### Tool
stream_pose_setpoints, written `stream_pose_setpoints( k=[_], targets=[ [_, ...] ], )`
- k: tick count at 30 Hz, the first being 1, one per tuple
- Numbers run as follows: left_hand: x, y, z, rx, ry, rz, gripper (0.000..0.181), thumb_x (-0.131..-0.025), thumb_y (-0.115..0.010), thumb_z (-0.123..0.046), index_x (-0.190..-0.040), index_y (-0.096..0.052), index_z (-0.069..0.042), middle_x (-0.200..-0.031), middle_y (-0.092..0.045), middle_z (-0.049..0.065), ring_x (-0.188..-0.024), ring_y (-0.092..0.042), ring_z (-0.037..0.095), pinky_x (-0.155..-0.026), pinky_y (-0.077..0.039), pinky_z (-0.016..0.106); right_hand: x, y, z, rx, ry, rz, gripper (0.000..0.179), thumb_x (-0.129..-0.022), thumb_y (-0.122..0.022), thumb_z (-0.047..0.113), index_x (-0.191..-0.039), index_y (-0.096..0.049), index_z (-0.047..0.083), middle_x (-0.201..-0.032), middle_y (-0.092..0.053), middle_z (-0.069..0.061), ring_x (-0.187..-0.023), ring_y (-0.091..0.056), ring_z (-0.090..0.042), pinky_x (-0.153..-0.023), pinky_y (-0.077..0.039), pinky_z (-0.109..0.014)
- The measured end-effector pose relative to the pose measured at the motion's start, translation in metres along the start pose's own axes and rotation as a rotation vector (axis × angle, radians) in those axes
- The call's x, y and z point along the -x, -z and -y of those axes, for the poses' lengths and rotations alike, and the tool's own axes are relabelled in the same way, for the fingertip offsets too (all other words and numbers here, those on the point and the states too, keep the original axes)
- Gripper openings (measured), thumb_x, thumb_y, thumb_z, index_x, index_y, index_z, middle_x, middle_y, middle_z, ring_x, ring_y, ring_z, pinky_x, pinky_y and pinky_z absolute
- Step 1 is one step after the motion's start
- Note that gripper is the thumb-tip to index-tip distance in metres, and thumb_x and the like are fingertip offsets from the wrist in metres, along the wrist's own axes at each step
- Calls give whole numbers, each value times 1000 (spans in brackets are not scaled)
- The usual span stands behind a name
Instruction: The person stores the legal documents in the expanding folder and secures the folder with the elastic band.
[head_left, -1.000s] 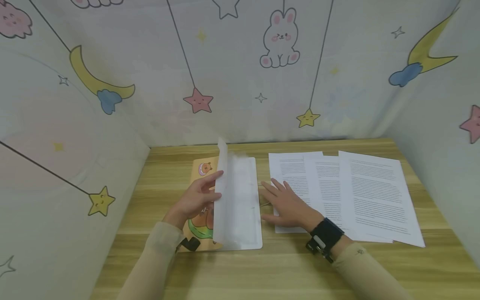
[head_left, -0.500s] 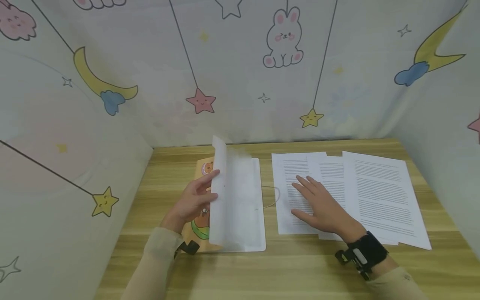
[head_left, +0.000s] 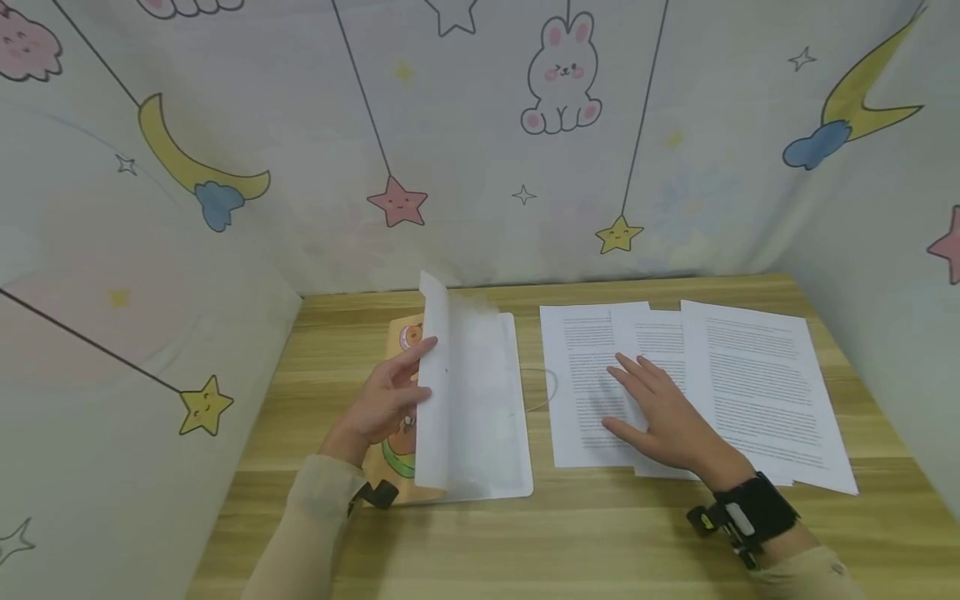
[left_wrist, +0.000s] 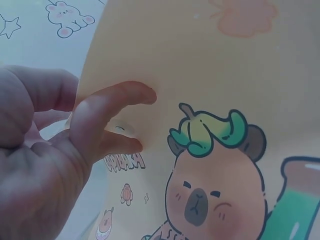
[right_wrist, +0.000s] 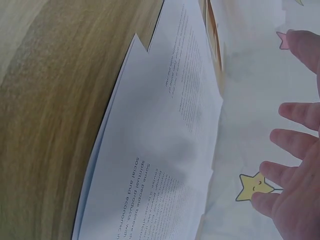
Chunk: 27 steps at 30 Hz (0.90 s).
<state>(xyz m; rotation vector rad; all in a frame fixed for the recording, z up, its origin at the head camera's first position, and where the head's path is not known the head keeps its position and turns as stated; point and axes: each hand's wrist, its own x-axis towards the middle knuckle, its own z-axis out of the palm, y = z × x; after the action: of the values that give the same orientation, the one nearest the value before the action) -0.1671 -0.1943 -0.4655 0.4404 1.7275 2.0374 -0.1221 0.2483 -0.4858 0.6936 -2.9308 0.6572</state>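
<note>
My left hand (head_left: 386, 406) pinches the raised front cover of a folder (head_left: 487, 417), its thumb and fingers at the cover's edge. The cover's outer face (left_wrist: 225, 75) is orange with a cartoon capybara; the inside is white. From the folder's right side sticks out a thin loop of cord (head_left: 553, 387). My right hand (head_left: 667, 417) hovers over the printed sheets with its fingers spread and holds nothing. Three overlapping sheets of paper (head_left: 765, 392) lie fanned to the right of the folder, the hand hiding part of the left two.
Everything lies on a wood-grain table (head_left: 600, 542). A pale curtain (head_left: 480, 142) printed with stars, moons and a rabbit closes off the back and both sides. Each wrist carries a small black camera mount.
My right hand has moved right, from beside the folder to over the sheets, uncovering the cord loop. The cover in my left hand has swung slightly further left.
</note>
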Motion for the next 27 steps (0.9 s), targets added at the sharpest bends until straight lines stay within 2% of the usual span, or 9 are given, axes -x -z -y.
stream_pose_setpoints(
  k=[3,6,9,12,15,18,22,24,27],
  targets=[
    [-1,-1,1,-35,2,-5,70,-97,-50,16,-162,-29,4,-159,-43,23,-79,-64,9,-57,-55,21,0,0,0,2,-5,3,75,-95,-74,43,-155,-50,5,-166,-38,-19,-152,-30,-48,-120,-26,-68],
    [0,-1,1,-77,20,-30,64,-96,-52,14,-157,-36,10,-120,-71,8,-56,-50,6,-52,-49,19,0,1,1,2,-10,5,75,-95,-74,44,-154,-50,4,-166,-38,-19,-153,-29,-48,-120,-25,-69],
    [1,-2,0,-108,44,-59,60,-96,-55,12,-154,-41,12,-74,-65,-5,-49,-43,5,-51,-46,18,0,3,1,-2,-17,7,76,-95,-74,45,-154,-50,4,-166,-38,-19,-153,-28,-49,-120,-25,-69],
    [1,-3,-2,-120,59,-76,57,-97,-56,9,-153,-44,11,-62,-54,-6,-49,-42,5,-50,-45,17,1,6,0,-4,-22,9,76,-95,-73,45,-154,-50,3,-166,-37,-19,-153,-27,-49,-120,-25,-70],
    [1,-2,-1,-109,52,-85,58,-97,-56,10,-153,-44,10,-82,-67,-3,-52,-46,5,-51,-46,17,1,8,-2,-2,-29,8,76,-95,-73,45,-155,-49,4,-167,-37,-19,-153,-26,-49,-120,-25,-70],
    [0,-2,1,-75,36,-67,61,-97,-54,13,-156,-40,9,-116,-71,14,-58,-54,6,-52,-49,19,2,9,-3,-4,-36,7,76,-95,-74,45,-155,-49,5,-167,-37,-19,-154,-26,-49,-120,-25,-71],
    [0,-1,1,-29,19,-34,70,-97,-51,15,-163,-30,4,-153,-44,32,-82,-65,9,-56,-53,19,3,9,-4,-6,-44,11,77,-95,-74,46,-155,-49,4,-167,-36,-18,-154,-26,-49,-119,-25,-71],
    [0,-1,1,-11,17,-27,73,-98,-50,15,-165,-26,1,-162,-31,33,-99,-66,13,-62,-56,19,4,9,-4,-5,-46,10,77,-95,-73,46,-155,-49,4,-167,-36,-18,-154,-26,-49,-119,-25,-71],
    [1,-1,1,-1,14,-30,75,-97,-50,15,-166,-23,-1,-165,-26,32,-110,-63,16,-66,-57,20,5,9,-5,-6,-50,5,77,-95,-74,46,-155,-49,5,-167,-36,-18,-153,-26,-49,-119,-25,-72]
  ],
)
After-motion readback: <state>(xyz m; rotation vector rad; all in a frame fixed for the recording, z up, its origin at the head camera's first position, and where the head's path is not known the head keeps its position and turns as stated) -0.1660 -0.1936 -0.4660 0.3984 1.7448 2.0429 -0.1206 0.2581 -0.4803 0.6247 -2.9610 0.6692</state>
